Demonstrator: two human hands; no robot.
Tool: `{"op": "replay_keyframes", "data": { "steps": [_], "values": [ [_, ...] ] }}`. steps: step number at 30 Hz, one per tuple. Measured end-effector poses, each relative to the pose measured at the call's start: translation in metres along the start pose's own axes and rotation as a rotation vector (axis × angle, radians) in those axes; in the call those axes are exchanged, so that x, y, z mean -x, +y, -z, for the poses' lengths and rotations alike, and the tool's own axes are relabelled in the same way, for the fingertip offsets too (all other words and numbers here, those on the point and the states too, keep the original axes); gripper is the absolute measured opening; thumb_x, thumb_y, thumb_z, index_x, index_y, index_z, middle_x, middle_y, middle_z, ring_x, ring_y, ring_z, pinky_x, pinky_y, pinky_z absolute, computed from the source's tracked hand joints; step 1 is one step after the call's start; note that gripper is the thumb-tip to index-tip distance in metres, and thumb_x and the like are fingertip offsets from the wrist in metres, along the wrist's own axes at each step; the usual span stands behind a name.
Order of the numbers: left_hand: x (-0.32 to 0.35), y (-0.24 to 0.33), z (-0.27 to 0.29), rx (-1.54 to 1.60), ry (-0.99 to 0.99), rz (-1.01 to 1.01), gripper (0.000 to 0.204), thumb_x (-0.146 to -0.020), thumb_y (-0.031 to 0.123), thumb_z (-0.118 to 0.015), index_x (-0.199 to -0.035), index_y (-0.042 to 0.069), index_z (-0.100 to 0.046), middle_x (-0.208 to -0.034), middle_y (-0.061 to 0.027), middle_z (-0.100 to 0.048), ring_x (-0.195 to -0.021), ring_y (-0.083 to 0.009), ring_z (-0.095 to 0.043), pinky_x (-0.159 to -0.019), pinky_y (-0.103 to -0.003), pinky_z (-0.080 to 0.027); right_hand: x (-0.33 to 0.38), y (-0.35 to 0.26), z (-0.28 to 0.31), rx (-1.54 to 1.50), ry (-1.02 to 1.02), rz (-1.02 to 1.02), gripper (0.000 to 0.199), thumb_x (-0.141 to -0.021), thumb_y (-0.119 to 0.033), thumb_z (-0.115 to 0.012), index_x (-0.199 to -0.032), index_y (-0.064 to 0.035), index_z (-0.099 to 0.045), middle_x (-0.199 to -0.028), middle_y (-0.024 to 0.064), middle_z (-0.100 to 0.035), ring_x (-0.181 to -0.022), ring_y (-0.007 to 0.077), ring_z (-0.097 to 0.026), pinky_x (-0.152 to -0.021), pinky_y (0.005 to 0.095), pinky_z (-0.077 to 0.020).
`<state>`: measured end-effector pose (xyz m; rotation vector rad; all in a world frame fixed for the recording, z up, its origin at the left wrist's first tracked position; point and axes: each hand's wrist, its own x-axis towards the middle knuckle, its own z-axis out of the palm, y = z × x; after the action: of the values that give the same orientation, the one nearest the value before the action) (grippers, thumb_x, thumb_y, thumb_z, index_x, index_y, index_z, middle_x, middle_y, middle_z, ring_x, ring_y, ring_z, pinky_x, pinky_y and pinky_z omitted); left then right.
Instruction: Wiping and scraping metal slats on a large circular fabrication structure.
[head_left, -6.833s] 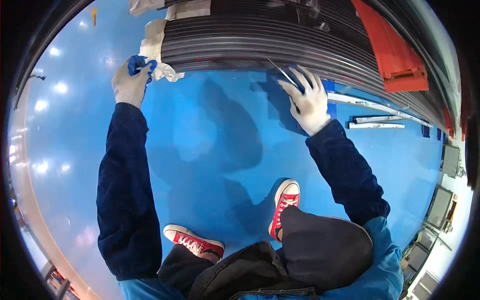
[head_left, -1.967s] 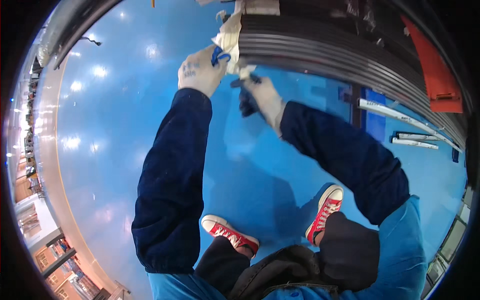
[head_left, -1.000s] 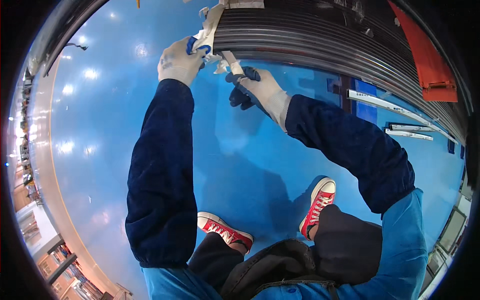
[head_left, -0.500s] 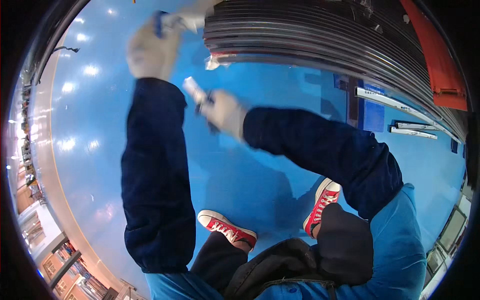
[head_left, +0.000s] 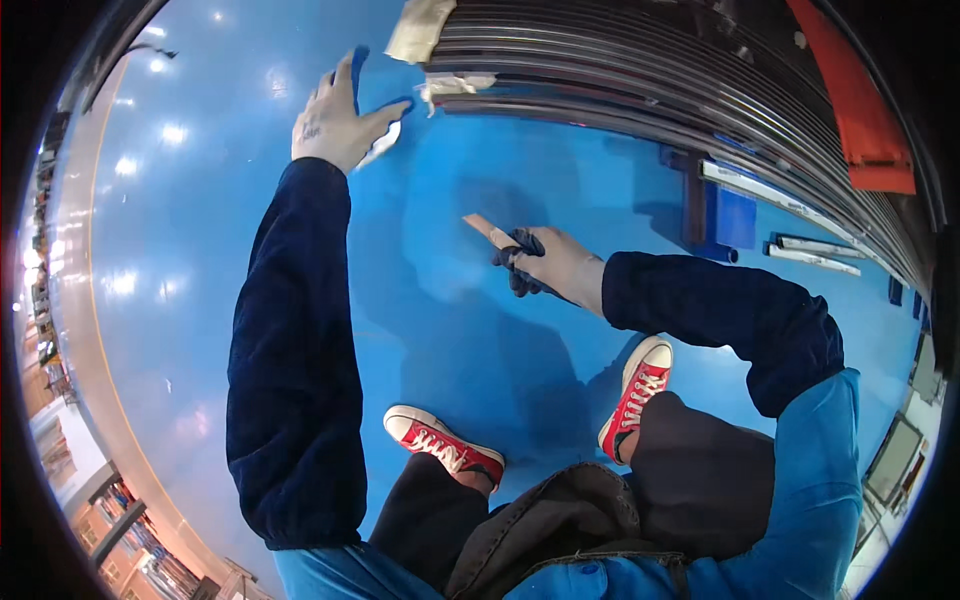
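Note:
My left hand [head_left: 340, 122], in a white glove with a blue palm side, is spread wide just left of the ends of a stack of long metal profiles [head_left: 600, 65]. A white scrap [head_left: 380, 147] shows below its thumb; whether it touches the glove I cannot tell. Pale wrapping [head_left: 420, 30] covers one of the profile ends, and a torn whitish piece [head_left: 460, 86] hangs from a lower one. Over the blue floor, my gloved right hand [head_left: 555, 265] is closed round a flat, light-brown strip-like tool [head_left: 488, 230], whose tip points up and left. Its lower part is hidden by the fingers.
An orange-red upright [head_left: 860, 110] crosses the profiles at upper right. Below them lie a white-faced bar [head_left: 770, 200], a blue block [head_left: 735, 218] and two short bars [head_left: 815, 255]. My red shoes [head_left: 445, 440] stand on the blue floor [head_left: 200, 300].
My left hand has opened, having been closed near the pale material at the profile ends. My right hand, with the strip-like tool, has moved right and nearer to my body.

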<state>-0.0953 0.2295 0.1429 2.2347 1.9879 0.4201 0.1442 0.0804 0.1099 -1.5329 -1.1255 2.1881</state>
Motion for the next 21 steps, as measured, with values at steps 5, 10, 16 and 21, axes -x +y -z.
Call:
{"op": "replay_keyframes", "data": {
  "steps": [5,10,16,21],
  "values": [
    [-0.037,0.051,-0.008,0.293,0.063,0.1,0.07,-0.071,0.046,-0.068,-0.128,0.012,-0.046,-0.107,-0.0128,-0.061,-0.096,-0.0251,-0.06,-0.081,-0.036,-0.046,0.017,0.03,0.018,0.102,0.044,0.059,0.016,-0.086,-0.013,-0.05,-0.097,-0.0037,-0.056,-0.069,0.005,-0.059,-0.057,0.0142,-0.055,-0.056,0.0281,-0.0437],
    [-0.078,0.044,-0.009,0.415,0.168,0.231,0.023,-0.075,0.02,-0.064,-0.096,0.012,-0.068,-0.079,-0.004,-0.067,-0.062,-0.0151,-0.061,-0.059,-0.027,-0.047,0.052,0.026,0.036,-0.004,0.154,0.097,0.032,-0.087,-0.01,-0.05,-0.119,-0.0074,-0.051,-0.077,0.0063,-0.061,-0.061,0.0145,-0.056,-0.055,0.028,-0.0456],
    [-0.092,0.015,0.012,0.489,0.341,0.383,0.014,-0.076,0.016,-0.06,-0.084,0.013,-0.072,-0.067,-0.0015,-0.065,-0.051,-0.0116,-0.055,-0.048,-0.022,-0.044,0.074,0.017,0.059,0.527,0.161,0.43,0.04,-0.083,-0.007,-0.054,-0.122,-0.0111,-0.051,-0.09,0.01,-0.061,-0.063,0.0198,-0.057,-0.058,0.0309,-0.0463],
    [-0.123,-0.069,-0.051,0.053,0.22,0.395,0.018,-0.079,0.023,-0.061,-0.09,0.011,-0.07,-0.07,-0.0019,-0.066,-0.052,-0.0121,-0.057,-0.047,-0.025,-0.043,0.072,-0.001,0.086,0.978,0.433,0.847,0.059,-0.07,-0.003,-0.063,-0.127,-0.0078,-0.048,-0.097,0.0124,-0.061,-0.075,0.0281,-0.059,-0.07,0.0364,-0.0479]
  ]
}}
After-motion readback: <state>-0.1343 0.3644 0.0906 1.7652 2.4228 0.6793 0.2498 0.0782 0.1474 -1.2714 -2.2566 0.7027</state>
